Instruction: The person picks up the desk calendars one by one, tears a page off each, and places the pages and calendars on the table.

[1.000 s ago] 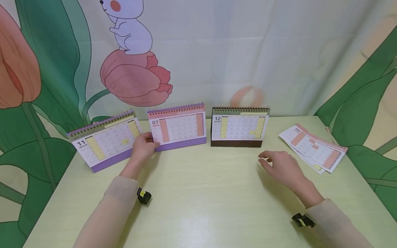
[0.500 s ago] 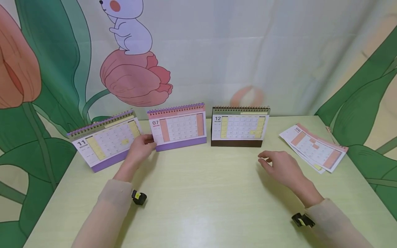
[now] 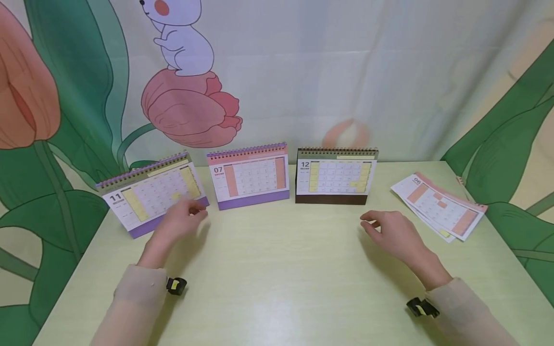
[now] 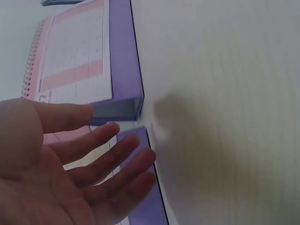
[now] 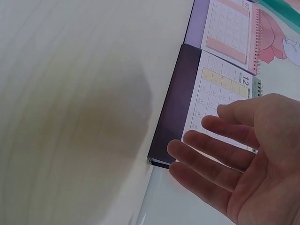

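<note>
Three desk calendars stand like tents along the back of the table. The left one, a purple-based calendar marked 11 [image 3: 151, 194], is turned inward. Beside it is a purple-based calendar marked 07 [image 3: 251, 178], then a dark brown-based calendar marked 12 [image 3: 335, 175]. My left hand [image 3: 179, 218] hovers in front of the 11 calendar's lower right part, fingers loosely bent and holding nothing; the left wrist view shows its palm and spread fingers [image 4: 115, 150]. My right hand [image 3: 394, 235] hangs in front and to the right of the 12 calendar, relaxed, with nothing in it.
On the right lie loose calendar sheets [image 3: 441, 204], the top one marked 06, overlapping near the table's right edge. A printed curtain [image 3: 281, 72] with tulips and a white animal hangs right behind the table [image 3: 277, 278].
My left hand has let go of the 07 calendar's lower left corner and drawn back left and toward me, in front of the 11 calendar. The right hand has stayed in place.
</note>
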{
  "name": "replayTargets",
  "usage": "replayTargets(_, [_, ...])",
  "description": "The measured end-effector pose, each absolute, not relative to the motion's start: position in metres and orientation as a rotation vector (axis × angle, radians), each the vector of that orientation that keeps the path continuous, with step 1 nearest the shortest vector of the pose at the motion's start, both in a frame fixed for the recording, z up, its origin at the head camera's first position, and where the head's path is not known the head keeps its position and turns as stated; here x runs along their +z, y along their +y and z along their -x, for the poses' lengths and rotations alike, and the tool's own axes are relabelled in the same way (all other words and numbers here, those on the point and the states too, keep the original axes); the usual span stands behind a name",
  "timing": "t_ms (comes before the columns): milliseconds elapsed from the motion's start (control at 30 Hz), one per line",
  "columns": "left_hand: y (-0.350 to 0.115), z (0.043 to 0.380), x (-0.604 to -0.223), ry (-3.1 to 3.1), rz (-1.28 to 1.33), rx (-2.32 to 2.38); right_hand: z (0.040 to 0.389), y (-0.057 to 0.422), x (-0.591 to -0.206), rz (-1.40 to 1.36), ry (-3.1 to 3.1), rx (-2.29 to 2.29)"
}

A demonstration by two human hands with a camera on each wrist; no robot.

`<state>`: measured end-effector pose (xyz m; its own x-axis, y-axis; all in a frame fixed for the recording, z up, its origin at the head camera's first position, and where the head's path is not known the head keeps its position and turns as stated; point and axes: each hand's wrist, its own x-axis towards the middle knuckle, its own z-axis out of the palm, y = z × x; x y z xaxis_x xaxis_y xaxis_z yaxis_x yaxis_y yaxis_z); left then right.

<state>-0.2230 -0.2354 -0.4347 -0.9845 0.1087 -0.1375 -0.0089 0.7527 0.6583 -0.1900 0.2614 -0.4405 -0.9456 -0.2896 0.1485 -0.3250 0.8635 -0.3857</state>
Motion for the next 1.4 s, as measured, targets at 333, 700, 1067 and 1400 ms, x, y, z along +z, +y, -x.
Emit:
replayTargets(333, [-0.270, 0.200, -0.420, 2.800, -0.128, 0.815, 0.190, 0.263, -0.437, -0.501, -2.934, 0.645])
replayTargets(700, [-0.307, 0.186, -0.419, 2.737, 0.034, 0.758, 0.192, 0.262, -0.438, -0.504, -2.935, 0.653])
replayTargets(1067, [-0.347, 0.182, -0.413, 2.726, 0.194, 0.648, 0.190, 0.259, -0.434, -0.504, -2.960, 0.657])
replayTargets(1400, [-0.359, 0.178, -0.415, 2.764, 0.397, 0.678, 0.185, 0.259, -0.438, -0.519, -2.964, 0.681])
